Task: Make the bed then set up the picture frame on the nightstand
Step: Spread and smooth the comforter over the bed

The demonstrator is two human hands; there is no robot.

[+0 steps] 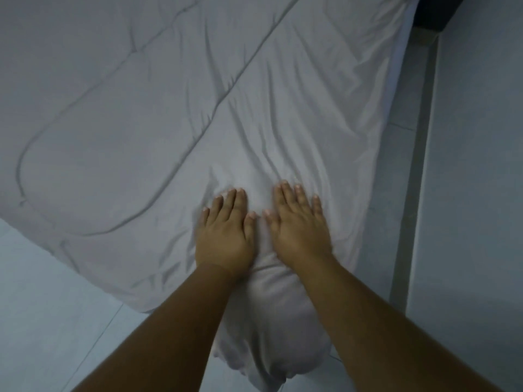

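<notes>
A pale grey quilted comforter [158, 114] covers the bed and fills most of the view, with stitched seams and many wrinkles on its right part. Its near corner [263, 329] hangs down over the bed's edge between my forearms. My left hand [225, 233] lies flat, palm down, on the comforter with fingers stretched out. My right hand [297, 224] lies flat beside it, a narrow strip of cloth between the two. Neither hand holds anything. No picture frame or nightstand shows.
Light tiled floor [48, 301] lies at the lower left and along the right of the bed. A pale wall [478, 171] with a grey baseboard strip [410, 176] runs close along the bed's right side. Something dark [435, 9] sits in the top right corner.
</notes>
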